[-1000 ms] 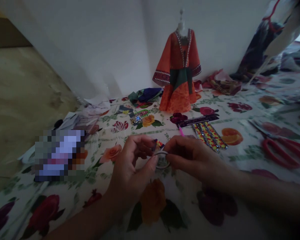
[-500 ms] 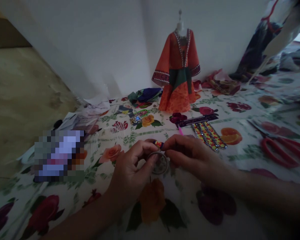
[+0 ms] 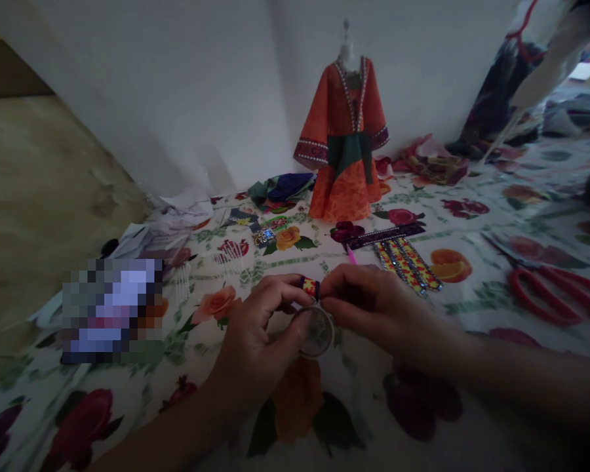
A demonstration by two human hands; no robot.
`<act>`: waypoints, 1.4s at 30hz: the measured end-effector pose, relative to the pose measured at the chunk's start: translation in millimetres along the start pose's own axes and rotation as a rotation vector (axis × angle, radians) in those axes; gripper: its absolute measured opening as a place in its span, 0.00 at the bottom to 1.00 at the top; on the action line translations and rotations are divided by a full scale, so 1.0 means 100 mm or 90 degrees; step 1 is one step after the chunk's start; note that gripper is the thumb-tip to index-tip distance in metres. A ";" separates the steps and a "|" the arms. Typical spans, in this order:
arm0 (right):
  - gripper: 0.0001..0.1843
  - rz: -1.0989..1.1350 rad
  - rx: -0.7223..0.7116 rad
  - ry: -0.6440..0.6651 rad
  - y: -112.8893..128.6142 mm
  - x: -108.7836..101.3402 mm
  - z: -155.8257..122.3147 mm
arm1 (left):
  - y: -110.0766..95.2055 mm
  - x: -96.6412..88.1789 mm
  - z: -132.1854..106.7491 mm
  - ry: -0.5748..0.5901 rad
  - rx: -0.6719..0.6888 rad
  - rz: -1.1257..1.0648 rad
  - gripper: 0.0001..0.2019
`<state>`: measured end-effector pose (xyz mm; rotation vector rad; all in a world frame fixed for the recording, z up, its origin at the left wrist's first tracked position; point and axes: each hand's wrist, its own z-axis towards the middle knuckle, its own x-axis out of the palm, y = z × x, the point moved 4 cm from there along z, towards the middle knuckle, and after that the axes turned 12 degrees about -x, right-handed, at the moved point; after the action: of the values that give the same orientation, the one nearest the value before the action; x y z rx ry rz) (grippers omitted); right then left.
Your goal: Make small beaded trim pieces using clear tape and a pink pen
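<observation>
My left hand (image 3: 270,328) is closed, its thumb pressed on a thin pale ring (image 3: 327,346) that looks like a narrow tape roll. A short yellow-and-red ribbon piece (image 3: 310,286) with dark purple edges sits at my left fingertips, above the ring. From the right, my right hand (image 3: 368,295) pinches at the ribbon's right edge; its fingertips meet there, and the exact grip is partly hidden. Beyond my right hand lie yellow-patterned trim strips (image 3: 407,262) with shiny edging, a dark purple beaded strip (image 3: 386,236) and a pink pen-like stick (image 3: 351,254).
A small dress form in an orange-and-green outfit (image 3: 347,137) stands near the wall. Red-handled scissors (image 3: 545,288) lie at right. At left is a blurred-out phone-like object (image 3: 113,311). Fabric scraps (image 3: 285,188) lie behind on the flowered tablecloth (image 3: 216,400).
The ribbon piece has turned so that more of its patterned face shows. The ring has tipped to a fuller circle and sits slightly lower. The view has shifted slightly.
</observation>
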<state>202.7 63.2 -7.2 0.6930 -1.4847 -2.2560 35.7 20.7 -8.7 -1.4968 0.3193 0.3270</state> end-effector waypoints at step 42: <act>0.04 0.047 0.085 0.089 -0.06 -0.07 0.03 | 0.08 0.07 0.07 0.106 -0.213 -0.171 0.03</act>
<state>206.5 72.2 -10.3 0.8042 -1.5767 -2.0233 38.8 28.0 -18.8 -1.8778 0.1976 0.0401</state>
